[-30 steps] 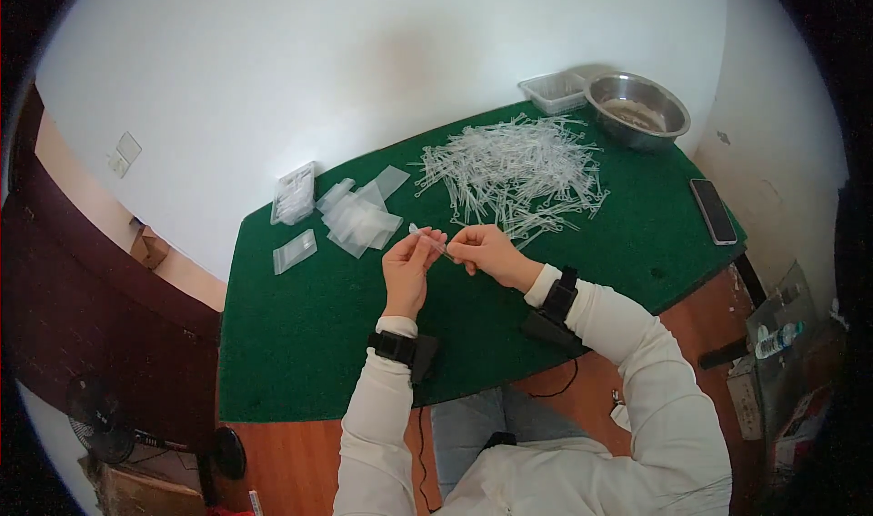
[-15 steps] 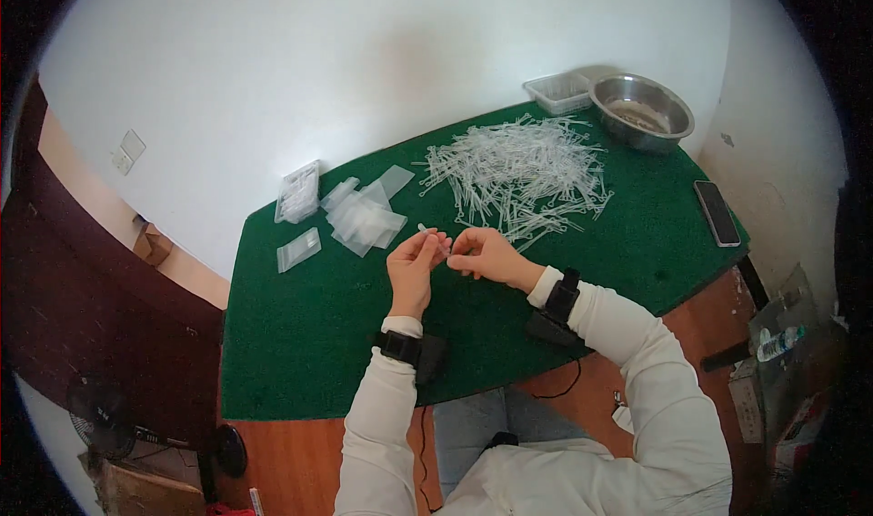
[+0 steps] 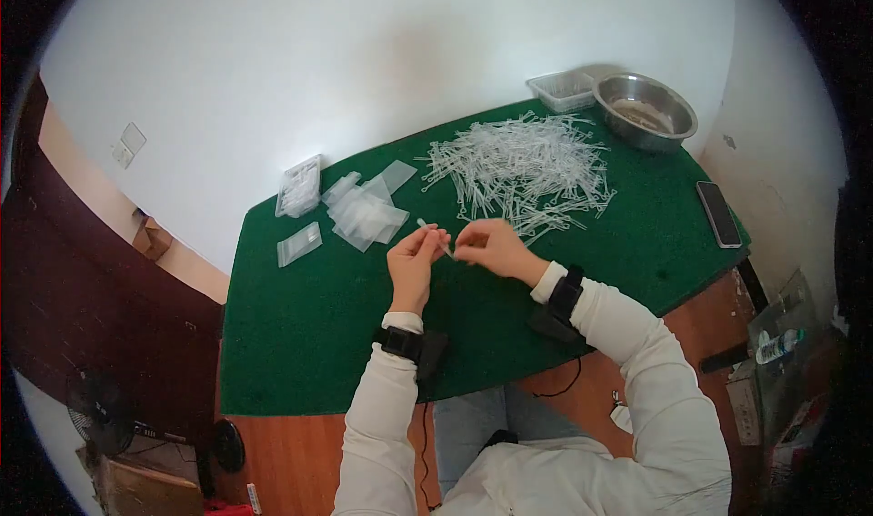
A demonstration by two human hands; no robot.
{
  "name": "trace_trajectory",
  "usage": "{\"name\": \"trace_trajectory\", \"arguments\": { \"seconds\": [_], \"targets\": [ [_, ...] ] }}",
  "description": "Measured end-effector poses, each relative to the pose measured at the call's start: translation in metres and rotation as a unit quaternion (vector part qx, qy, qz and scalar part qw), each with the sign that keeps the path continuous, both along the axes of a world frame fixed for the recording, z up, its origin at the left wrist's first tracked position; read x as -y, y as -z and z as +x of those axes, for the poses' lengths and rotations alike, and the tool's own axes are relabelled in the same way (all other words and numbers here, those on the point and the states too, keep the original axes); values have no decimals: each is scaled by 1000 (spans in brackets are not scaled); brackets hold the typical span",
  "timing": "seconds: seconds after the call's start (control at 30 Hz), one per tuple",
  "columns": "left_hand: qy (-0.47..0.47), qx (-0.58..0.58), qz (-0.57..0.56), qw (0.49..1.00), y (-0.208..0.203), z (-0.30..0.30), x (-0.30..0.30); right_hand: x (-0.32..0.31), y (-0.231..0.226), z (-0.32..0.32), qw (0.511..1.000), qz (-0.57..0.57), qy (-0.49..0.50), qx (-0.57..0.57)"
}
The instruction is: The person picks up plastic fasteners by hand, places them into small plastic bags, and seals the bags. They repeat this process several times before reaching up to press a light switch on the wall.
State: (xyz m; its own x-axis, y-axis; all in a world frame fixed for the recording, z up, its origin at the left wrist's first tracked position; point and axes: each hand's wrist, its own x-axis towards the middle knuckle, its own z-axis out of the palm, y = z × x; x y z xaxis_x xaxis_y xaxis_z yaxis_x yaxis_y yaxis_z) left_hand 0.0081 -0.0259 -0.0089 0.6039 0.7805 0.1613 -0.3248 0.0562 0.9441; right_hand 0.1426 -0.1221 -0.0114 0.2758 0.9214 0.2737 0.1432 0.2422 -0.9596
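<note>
My left hand (image 3: 412, 266) is closed, thumb against fingers, on a thin whitish plastic piece (image 3: 421, 222) whose end sticks out above the fingertips. Its other end slants down toward my right hand (image 3: 496, 248). The fingers of that hand are pinched together close by, and what is between them is too small to make out. Beyond both hands lies a big pile of clear plastic sticks with looped ends (image 3: 523, 166). Clear flat plastic bags (image 3: 368, 211) overlap one another left of the pile.
A single bag with white contents (image 3: 300, 244) lies near a white tray of small white pieces (image 3: 299, 187). At the back right stand a clear plastic tray (image 3: 562, 90) and a steel bowl (image 3: 646, 111). A phone (image 3: 718, 214) rests near the right edge of the green tabletop (image 3: 309, 352).
My right hand has lifted slightly, and its fingertips are a little farther from my left fingers. More of the thin piece shows between the hands. The whole view has shifted a little.
</note>
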Motion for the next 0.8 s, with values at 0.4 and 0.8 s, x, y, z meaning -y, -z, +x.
{"name": "trace_trajectory", "arguments": {
  "seconds": [0.4,0.8],
  "targets": [
    [-41,2,-39,998,6,-4,-10,-1,9,40,857,-39,219,465],
    [28,-35,-53,998,0,-5,-3,2,1,34,828,-122,222,500]
  ]
}}
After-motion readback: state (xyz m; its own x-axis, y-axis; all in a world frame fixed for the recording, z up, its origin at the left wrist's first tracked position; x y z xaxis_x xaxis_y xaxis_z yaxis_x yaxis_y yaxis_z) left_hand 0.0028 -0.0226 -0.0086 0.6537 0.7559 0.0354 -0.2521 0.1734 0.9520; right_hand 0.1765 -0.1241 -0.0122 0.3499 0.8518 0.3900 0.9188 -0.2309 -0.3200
